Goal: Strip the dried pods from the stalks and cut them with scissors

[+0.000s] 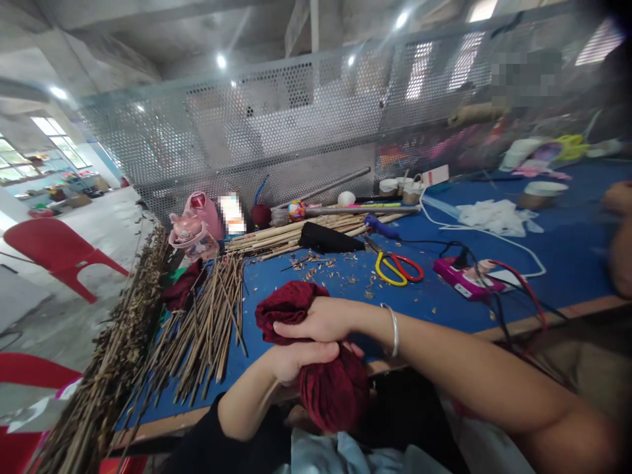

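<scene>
A dark red, finely pleated cloth is bunched into a round bundle close to my body. My left hand is closed on its upper side, the thumb lying across the top. Just beyond, my right hand, with a silver bangle on the wrist, grips the far crumpled part of the same-coloured cloth over the table edge. Both hands touch each other. Some fingers are hidden behind the cloth, and I cannot tell whether the two parts are one piece.
On the blue table lie thin sticks, scissors, a black cloth-like piece, a blue glue gun and a purple power strip. Dried stems line the left edge. A perforated metal screen stands behind. Another person's arm shows right.
</scene>
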The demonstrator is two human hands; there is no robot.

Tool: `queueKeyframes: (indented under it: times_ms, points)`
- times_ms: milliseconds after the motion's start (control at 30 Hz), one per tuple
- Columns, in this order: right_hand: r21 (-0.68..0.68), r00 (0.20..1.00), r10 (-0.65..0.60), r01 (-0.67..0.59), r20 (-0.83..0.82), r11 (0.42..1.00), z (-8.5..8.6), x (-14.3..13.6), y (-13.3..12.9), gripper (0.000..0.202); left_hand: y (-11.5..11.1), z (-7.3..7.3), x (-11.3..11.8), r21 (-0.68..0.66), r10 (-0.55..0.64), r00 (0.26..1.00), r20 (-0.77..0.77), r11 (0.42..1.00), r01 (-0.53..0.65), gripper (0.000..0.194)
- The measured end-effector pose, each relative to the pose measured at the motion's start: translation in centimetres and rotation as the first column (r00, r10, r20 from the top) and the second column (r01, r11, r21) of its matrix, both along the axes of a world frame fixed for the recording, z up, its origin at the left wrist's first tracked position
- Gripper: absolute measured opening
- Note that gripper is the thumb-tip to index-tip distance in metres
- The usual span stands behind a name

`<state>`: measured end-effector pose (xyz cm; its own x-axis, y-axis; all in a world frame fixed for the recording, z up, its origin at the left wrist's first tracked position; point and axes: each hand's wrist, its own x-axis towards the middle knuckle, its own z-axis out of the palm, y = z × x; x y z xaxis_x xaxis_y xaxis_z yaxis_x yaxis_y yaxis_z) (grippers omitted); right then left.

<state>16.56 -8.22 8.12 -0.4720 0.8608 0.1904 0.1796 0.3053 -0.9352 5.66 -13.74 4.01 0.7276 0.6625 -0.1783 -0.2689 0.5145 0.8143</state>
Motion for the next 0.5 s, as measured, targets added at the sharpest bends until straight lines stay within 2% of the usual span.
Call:
queueKeyframes:
  times_ms: [67, 133, 167, 233, 267, 333, 400, 467, 500]
  points:
    - [-0.197, 0.991, 0.111, -0.096, 0.07, 0.976, -0.1, 0.3, 0.8, 0.038, -0.2, 0.4, 0.8, -0.034, 0.048, 0.999, 0.01, 0.998, -0.047, 0.033]
    - [-0.406, 0.968, 0.236, -0.18, 0.092, 0.896, -0.1, 0.5, 1.9, 0.052, -0.1, 0.6, 1.1, -0.019, 0.203, 0.977, 0.066, 0.979, -0.202, 0.027]
    - [-0.486, 0.964, 0.263, -0.207, 0.048, 0.849, -0.2, 0.6, 2.5, 0.059, 0.1, 0.7, 1.0, -0.006, 0.299, 0.947, 0.116, 0.954, -0.301, 0.026]
    - [-0.563, 0.969, 0.217, -0.245, -0.118, 0.79, -0.3, 1.0, 3.3, 0.07, 1.0, 0.7, 0.2, -0.009, 0.479, 0.85, 0.22, 0.872, -0.49, 0.031]
    - [-0.559, 0.969, 0.137, -0.23, -0.204, 0.797, -0.5, 1.2, 3.4, 0.072, 1.6, 0.7, -0.4, -0.038, 0.551, 0.797, 0.247, 0.827, -0.561, 0.034]
    - [-0.489, 0.949, -0.069, -0.096, -0.308, 0.867, -0.9, 1.6, 2.8, 0.068, 2.7, 0.5, -1.7, -0.111, 0.669, 0.707, 0.229, 0.74, -0.663, 0.035]
    - [-0.317, 0.916, -0.227, 0.119, -0.329, 0.941, -1.7, 1.8, 1.1, 0.059, 3.5, 0.3, -2.6, -0.138, 0.739, 0.651, 0.175, 0.673, -0.727, 0.034]
    - [-0.02, 0.911, -0.262, 0.27, -0.317, 0.963, -2.7, 1.7, -1.2, 0.061, 3.8, 0.0, -2.6, -0.15, 0.726, 0.673, 0.141, 0.688, -0.71, 0.036]
    - [0.159, 0.933, -0.216, 0.269, -0.288, 0.95, -3.3, 1.5, -2.3, 0.079, 3.8, 0.0, -2.3, -0.165, 0.696, 0.706, 0.132, 0.718, -0.677, 0.037]
